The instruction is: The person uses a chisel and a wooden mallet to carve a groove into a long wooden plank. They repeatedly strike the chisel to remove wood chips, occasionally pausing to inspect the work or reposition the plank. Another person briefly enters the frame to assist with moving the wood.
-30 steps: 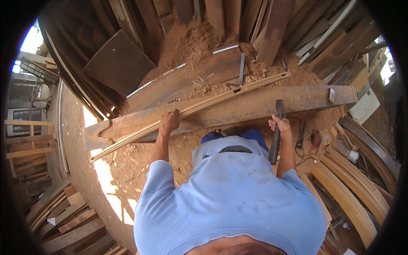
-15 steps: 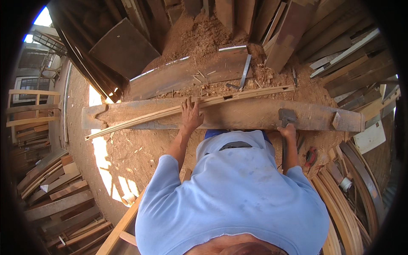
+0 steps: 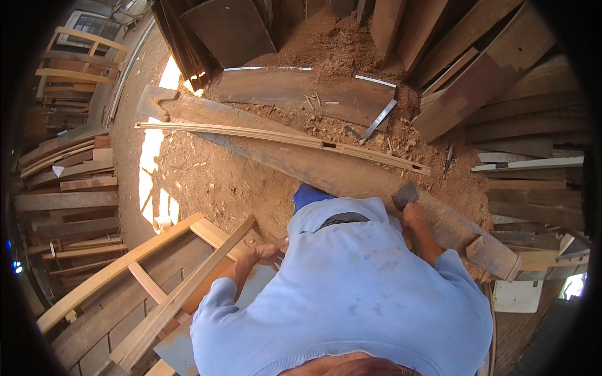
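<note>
Left hand (image 3: 271, 253) has come off the long thin strip (image 3: 282, 136), where it was pressing half a second ago. It now sits lower left of centre, beside the torso and near the pale wooden frame (image 3: 150, 285) lying at the lower left of the frame. Fingers look loosely curled; can't tell if it holds anything.

Right hand (image 3: 414, 216) is right of centre, closed on the handle of a hammer (image 3: 404, 195). The dark hammer head shows just above the knuckles and lies over the heavy plank (image 3: 351, 178). Same grip as in the earlier frames.

The strip lies on the plank, running from upper left to centre right, with no hand on it. Slots show near its right end.

View has swung: plank and strip now run diagonally instead of level, and the frame has come into view. So the body has turned left, away from the plank.

My read: the strip is unheld now, so any hammer blow on it would let it shift. The left hand seems to have moved over toward the frame.

Around: sawdust floor (image 3: 207, 188), offcuts and a flat metal bar (image 3: 379, 119) on the dark board at top centre, stacked boards (image 3: 69, 169) at left.
</note>
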A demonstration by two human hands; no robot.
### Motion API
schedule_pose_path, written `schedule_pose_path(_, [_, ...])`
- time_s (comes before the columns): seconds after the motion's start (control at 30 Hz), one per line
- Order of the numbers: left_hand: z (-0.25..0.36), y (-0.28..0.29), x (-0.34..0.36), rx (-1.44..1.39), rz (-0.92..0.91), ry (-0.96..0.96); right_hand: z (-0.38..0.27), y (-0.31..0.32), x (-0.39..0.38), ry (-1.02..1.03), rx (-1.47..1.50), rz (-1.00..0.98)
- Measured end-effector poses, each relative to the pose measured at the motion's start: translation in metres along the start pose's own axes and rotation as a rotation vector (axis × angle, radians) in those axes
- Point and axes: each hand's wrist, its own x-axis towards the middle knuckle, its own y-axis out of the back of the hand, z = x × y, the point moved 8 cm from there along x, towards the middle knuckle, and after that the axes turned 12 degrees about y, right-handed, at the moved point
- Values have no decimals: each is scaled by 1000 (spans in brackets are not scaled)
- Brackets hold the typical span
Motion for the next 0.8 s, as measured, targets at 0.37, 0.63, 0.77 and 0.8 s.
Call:
schedule_pose_path(0.37, [85, -183, -53, -403, 412, -509, 8, -15, 43, 95, 18, -46])
schedule_pose_path(0.63, [82, -142, 17, -521, 349, -476, 38, -46, 79, 165, 4, -69])
schedule_pose_path(0.77, [92, -160, 19, -581, 192, -470, 30, -33, 80, 171, -25, -97])
schedule_pose_path(0.8, [98, -161, 18, -539, 202, -466, 31, -31, 80, 168, -29, -100])
